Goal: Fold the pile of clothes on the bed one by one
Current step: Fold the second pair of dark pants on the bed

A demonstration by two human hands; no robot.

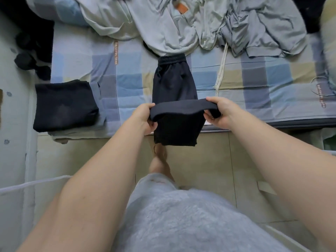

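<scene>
At the bed's (127,82) edge, left hand (146,118) and right hand (221,111) each gripped the black shorts' (174,84) lifted fold.

Bed (127,82): across the view at 12 o'clock of the person; floor (209,160) before it, at 6 o'clock.
Pile of clothes (181,24): on the bed's far side, from 10 to 2 o'clock.
Shorts (173,82): mid-bed, waistband toward 12 o'clock at the pile's near edge; near end lifted, hanging over the bed edge.
Left grip (147,115): holds the shorts' raised fold at its 9 o'clock end.
Right grip (221,111): holds its 3 o'clock end.
Folded stack (65,104): on the bed's near edge, 9 o'clock of the shorts, apart.
Cord (221,70): on the bed, 2 o'clock of the shorts.
</scene>
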